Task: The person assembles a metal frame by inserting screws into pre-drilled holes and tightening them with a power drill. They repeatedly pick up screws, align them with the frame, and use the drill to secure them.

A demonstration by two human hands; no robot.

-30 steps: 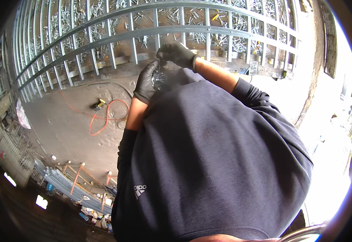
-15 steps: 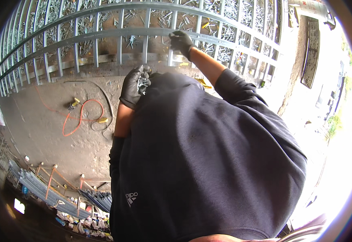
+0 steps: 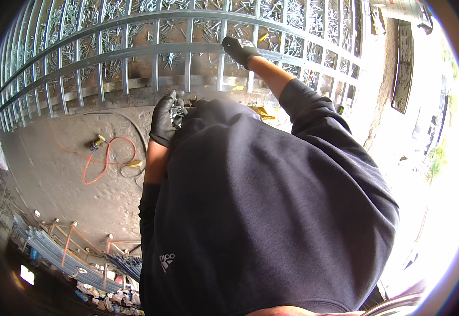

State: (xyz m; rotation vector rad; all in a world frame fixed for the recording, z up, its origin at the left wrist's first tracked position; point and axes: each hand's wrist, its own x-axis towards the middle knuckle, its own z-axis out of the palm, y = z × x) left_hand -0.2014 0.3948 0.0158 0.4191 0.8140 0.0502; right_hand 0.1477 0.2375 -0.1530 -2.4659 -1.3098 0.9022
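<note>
In a black glove, my left hand (image 3: 162, 120) is curled around a bunch of small silvery metal fasteners (image 3: 176, 114), close to the front of my dark sweatshirt. My right hand (image 3: 240, 51), gloved in black too, reaches to the nearer rail of a grey metal fence panel (image 3: 134, 51). Its fingers are bent together at the rail, beside an upright bar (image 3: 221, 68). Whatever those fingers may hold is too small or hidden to make out. The panel lies ahead of me, with many upright bars crossing two long rails.
Many loose fasteners (image 3: 208, 31) lie scattered beneath and beyond the panel. On the floor to the left are a yellow drill (image 3: 99, 141), an orange cord (image 3: 108, 163) and a dark hose (image 3: 137, 126). Long metal stock (image 3: 71, 263) rests on racks at the lower left.
The view has shifted slightly, so the panel appears a little lower. My right hand has moved slightly farther out over the rail. My left hand keeps its bunch of fasteners.
</note>
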